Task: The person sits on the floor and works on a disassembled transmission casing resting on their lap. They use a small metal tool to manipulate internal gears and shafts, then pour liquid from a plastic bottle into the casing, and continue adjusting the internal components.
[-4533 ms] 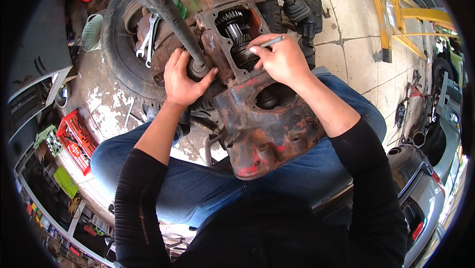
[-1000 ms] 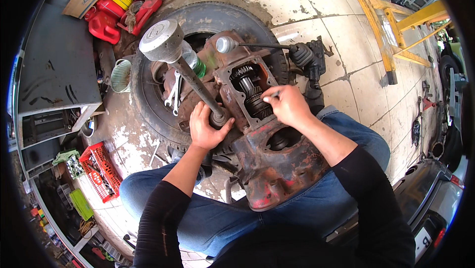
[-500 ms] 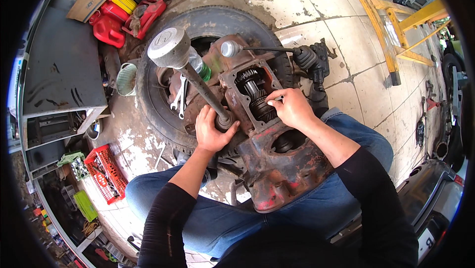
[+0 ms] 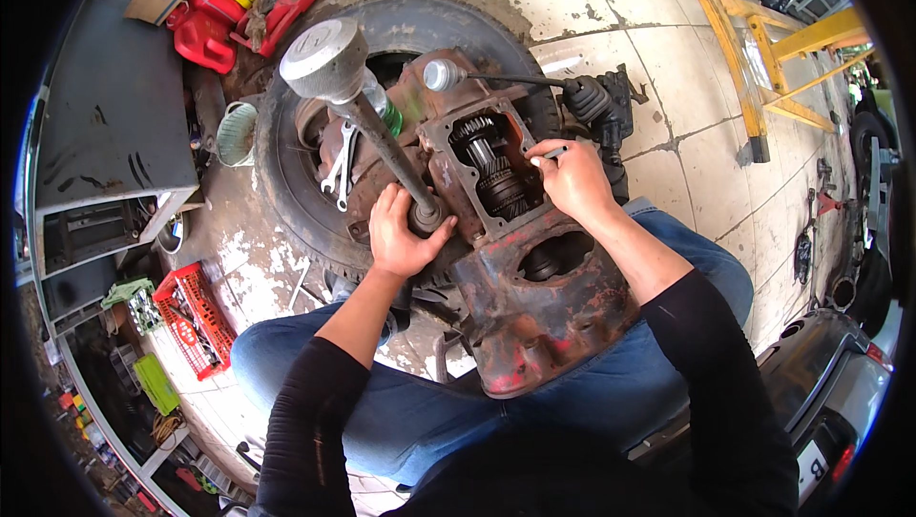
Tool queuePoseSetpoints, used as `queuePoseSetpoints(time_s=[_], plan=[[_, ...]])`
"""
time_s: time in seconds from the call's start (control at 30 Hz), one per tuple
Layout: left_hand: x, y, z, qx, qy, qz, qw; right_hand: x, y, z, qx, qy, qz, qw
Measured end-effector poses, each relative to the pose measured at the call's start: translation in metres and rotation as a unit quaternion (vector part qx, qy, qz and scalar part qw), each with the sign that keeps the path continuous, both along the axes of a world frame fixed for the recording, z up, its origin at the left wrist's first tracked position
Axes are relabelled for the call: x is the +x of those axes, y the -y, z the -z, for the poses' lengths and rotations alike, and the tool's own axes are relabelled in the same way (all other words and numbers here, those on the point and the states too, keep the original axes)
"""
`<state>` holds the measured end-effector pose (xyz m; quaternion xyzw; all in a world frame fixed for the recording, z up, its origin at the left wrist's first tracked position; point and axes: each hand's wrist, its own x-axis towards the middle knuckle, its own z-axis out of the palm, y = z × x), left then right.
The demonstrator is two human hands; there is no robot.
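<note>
A rusty gearbox housing (image 4: 563, 321) rests between my legs, its rectangular opening showing gears (image 4: 494, 172) on a shaft. My left hand (image 4: 405, 236) is wrapped around the low end of a long metal shaft (image 4: 386, 150), which stands tilted and carries a wide grey round head (image 4: 324, 59). At the right rim of the opening, my right hand (image 4: 572, 178) pinches a short grey metal pin (image 4: 559, 152) between thumb and fingers. Part of the pin is hidden by the fingers.
A big tire (image 4: 286, 202) lies beneath the far side of the housing, with wrenches (image 4: 341, 169) and a clear bottle (image 4: 386, 112) nearby. A lever (image 4: 515, 79) extends to the right. A red basket (image 4: 194, 321), a grey cabinet (image 4: 114, 107) and a yellow stand (image 4: 730, 59) surround me.
My right hand has moved from over the gears to the opening's right rim, still with the pin. My left hand stays at the shaft's low end. The view has shifted slightly.
</note>
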<state>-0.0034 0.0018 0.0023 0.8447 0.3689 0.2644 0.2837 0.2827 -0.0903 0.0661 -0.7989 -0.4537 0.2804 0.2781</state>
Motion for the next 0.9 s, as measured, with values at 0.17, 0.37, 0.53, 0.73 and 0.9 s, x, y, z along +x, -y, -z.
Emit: queuePoseSetpoints(time_s=[0.17,0.37,0.53,0.73,0.9], plan=[[-0.006,-0.003,0.005,0.008,-0.018,-0.007,1.000,-0.021,-0.008,-0.025,-0.099,-0.243,0.051,0.964],[-0.002,-0.003,0.001,-0.005,-0.020,-0.009,1.000,-0.023,-0.007,-0.025,-0.163,-0.026,-0.031,0.986],[0.000,-0.002,0.001,-0.011,-0.019,-0.008,1.000,-0.010,0.000,-0.003,-0.020,-0.044,-0.016,0.999],[0.000,-0.003,0.002,-0.007,-0.019,-0.009,1.000,-0.021,-0.002,-0.004,-0.031,-0.121,-0.017,0.992],[-0.001,-0.002,-0.001,-0.017,-0.021,-0.008,1.000,-0.011,0.000,0.008,0.009,-0.051,0.012,0.999]])
